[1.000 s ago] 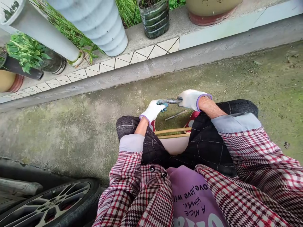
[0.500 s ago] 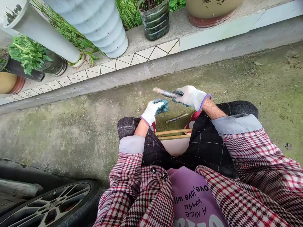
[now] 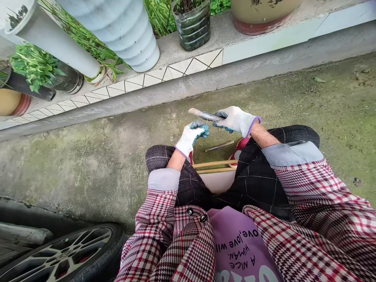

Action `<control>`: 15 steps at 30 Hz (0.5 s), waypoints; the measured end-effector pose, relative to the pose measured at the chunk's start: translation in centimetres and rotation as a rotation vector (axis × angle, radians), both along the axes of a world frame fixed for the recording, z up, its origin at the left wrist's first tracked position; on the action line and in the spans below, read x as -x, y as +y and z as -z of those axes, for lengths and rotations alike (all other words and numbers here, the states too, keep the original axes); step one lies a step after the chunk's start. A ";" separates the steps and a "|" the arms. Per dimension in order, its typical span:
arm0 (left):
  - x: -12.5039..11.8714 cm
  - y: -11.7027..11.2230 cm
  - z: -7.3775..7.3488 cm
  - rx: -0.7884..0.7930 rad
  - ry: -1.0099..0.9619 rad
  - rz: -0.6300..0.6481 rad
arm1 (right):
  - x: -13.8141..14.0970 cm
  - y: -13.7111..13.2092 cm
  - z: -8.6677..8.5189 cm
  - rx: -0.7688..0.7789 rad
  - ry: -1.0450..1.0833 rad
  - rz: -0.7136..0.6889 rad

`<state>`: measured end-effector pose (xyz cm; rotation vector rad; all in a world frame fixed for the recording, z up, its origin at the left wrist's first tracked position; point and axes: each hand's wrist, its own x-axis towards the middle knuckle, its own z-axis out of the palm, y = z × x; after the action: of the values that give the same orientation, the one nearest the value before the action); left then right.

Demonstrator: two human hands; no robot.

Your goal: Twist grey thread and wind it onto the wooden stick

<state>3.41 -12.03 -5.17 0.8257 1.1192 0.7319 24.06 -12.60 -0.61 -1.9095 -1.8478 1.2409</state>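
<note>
My right hand (image 3: 235, 119), in a white glove with a blue-green palm, is closed around a wooden stick (image 3: 195, 112). A silvery thin wire (image 3: 208, 116) is wound round the stick's middle. The stick's pale end points left and slightly up. Just below it, my left hand (image 3: 194, 135), gloved alike, has its fingers pinched together. From those fingertips a fine strand, apparently the wire's loose end, runs up to the winding. A second, thinner stick (image 3: 219, 146) lies on the ground below my hands, between my feet.
Two pale wooden slats (image 3: 217, 167) of a low seat show between my knees. Ahead runs a tiled ledge (image 3: 176, 70) with several planters, among them a ribbed white pot (image 3: 126, 35) and a cut bottle (image 3: 192, 29). A car wheel (image 3: 67, 250) stands behind at lower left.
Both hands have barely moved. The stick has shifted slightly left, and the strand between my left fingertips and the winding shows more clearly now.
</note>
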 end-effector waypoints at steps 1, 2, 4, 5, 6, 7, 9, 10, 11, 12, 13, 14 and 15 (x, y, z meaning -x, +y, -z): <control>0.0 0.0 0.1 0.002 -0.002 -0.011 | 0.0 0.0 0.0 0.001 0.005 0.002; 0.0 0.0 0.1 0.010 -0.006 -0.024 | 0.0 0.0 0.0 0.004 0.002 0.004; -0.1 -0.2 0.1 0.039 -0.021 -0.047 | -0.1 0.1 0.0 0.014 -0.012 0.008; -0.1 -0.2 0.1 0.056 -0.034 -0.051 | -0.1 0.1 0.0 0.017 -0.017 0.013; -0.1 -0.3 0.0 0.070 -0.052 -0.051 | -0.1 0.1 -0.1 0.018 -0.017 0.019; -0.1 -0.3 0.0 0.077 -0.072 -0.050 | -0.1 0.1 -0.2 0.018 -0.016 0.024; -0.1 -0.5 -0.2 0.081 -0.094 -0.047 | -0.1 0.1 -0.4 0.017 -0.021 0.019; -0.1 -0.5 -0.3 0.084 -0.094 -0.045 | -0.1 0.1 -0.5 0.017 -0.030 0.010; -0.1 -0.6 -0.4 0.087 -0.090 -0.042 | -0.1 0.1 -0.5 0.016 -0.043 -0.001; -0.1 -0.7 -0.5 0.089 -0.081 -0.034 | -0.1 0.1 -0.6 0.016 -0.058 -0.018; -0.2 -0.8 -0.6 0.092 -0.071 -0.017 | -0.1 0.1 -0.5 0.011 -0.076 -0.035; -0.2 -0.9 -0.8 0.091 -0.063 0.006 | -0.1 0.1 -0.5 0.004 -0.096 -0.052; -0.3 -1.0 -0.9 0.087 -0.057 0.030 | -0.1 0.1 -0.4 -0.006 -0.119 -0.071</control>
<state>3.71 -13.02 -4.30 0.7428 1.0778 0.6732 24.16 -12.50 -0.21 -1.9709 -1.9917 1.1639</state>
